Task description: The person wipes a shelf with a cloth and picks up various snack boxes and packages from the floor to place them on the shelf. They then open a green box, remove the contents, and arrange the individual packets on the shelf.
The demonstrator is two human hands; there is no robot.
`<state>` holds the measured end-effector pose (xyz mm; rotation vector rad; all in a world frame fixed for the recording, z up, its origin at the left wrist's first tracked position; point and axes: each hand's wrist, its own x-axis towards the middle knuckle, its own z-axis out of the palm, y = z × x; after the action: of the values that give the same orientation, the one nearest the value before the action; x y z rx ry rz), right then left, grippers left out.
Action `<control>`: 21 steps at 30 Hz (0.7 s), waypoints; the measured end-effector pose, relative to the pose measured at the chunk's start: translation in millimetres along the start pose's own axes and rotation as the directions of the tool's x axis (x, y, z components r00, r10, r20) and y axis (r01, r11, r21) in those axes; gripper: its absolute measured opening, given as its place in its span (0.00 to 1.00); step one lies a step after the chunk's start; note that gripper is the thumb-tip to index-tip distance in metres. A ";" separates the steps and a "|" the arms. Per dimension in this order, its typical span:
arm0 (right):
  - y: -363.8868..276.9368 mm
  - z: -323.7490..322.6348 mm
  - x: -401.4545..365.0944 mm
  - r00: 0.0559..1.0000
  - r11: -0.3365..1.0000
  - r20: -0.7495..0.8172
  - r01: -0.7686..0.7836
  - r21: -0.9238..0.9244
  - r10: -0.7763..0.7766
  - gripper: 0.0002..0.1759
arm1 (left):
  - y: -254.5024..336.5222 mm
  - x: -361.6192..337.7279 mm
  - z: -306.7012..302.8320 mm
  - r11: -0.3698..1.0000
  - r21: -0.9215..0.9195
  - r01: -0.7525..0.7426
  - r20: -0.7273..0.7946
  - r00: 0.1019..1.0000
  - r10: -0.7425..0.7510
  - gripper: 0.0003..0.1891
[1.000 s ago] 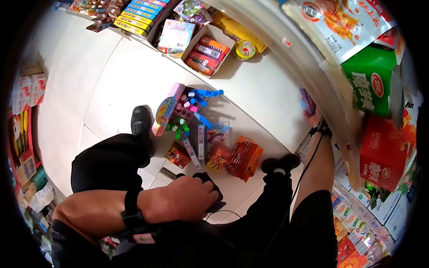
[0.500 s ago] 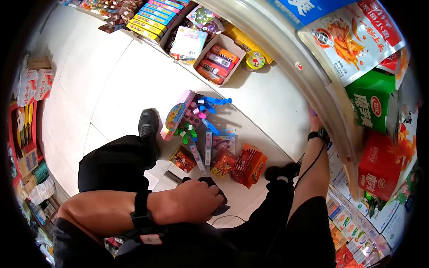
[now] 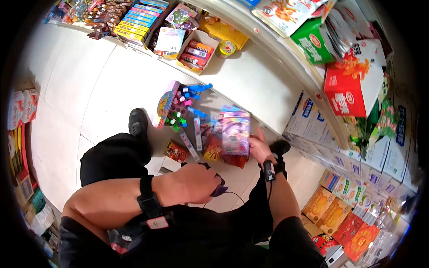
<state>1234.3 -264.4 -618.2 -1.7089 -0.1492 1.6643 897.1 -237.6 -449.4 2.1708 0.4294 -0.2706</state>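
Observation:
My right hand [image 3: 261, 148] grips the lower right edge of a purple, colourful flat package [image 3: 235, 133], slightly blurred, held above the goods on the floor. My left hand [image 3: 193, 182] is closed on a dark cloth [image 3: 219, 189] that pokes out past the fingers, in front of my body. Below the hands lie a small red-and-orange packet [image 3: 176, 152], a yellow-and-red bag [image 3: 212, 151] and two long slim boxes [image 3: 198, 134]. Just beyond stands a pink display box [image 3: 166, 105] with blue, pink and green tubes [image 3: 191, 93] spilling from it.
A white shelf ledge [image 3: 263, 82] runs diagonally ahead, bearing a carton of candy packs [image 3: 196, 54], a yellow-lidded tub [image 3: 226, 48] and stacked boxes [image 3: 138, 21]. A curved shelf edge [image 3: 295, 67] with snack packs overhangs at right. Stacked cartons [image 3: 348, 147] stand right.
My right hand has come back from the shelf at the right, now carrying the purple package over the floor goods. The left hand keeps its hold on the cloth. The view has shifted right.

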 end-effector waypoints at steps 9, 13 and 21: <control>-41.5 45.8 5.2 0.937 0.713 0.139 0.335 -0.616 -0.320 0.27 | -13.1 7.9 -24.8 0.988 -0.131 0.081 -0.063 0.994 -0.090 0.22; -28.1 111.3 -87.1 0.872 0.872 0.406 0.402 -0.277 -0.273 0.24 | -37.7 23.1 -44.5 0.804 -0.521 0.285 -0.165 0.891 -0.423 0.23; 25.9 134.2 -165.7 0.896 0.908 0.240 0.406 -0.100 -0.374 0.26 | -12.4 8.3 -34.2 0.475 -0.880 0.000 -0.118 0.969 -0.218 0.25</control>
<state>1077.1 -319.3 -482.5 -1.4734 -0.6924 1.5536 901.1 -201.4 -441.2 1.1214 0.6570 0.1302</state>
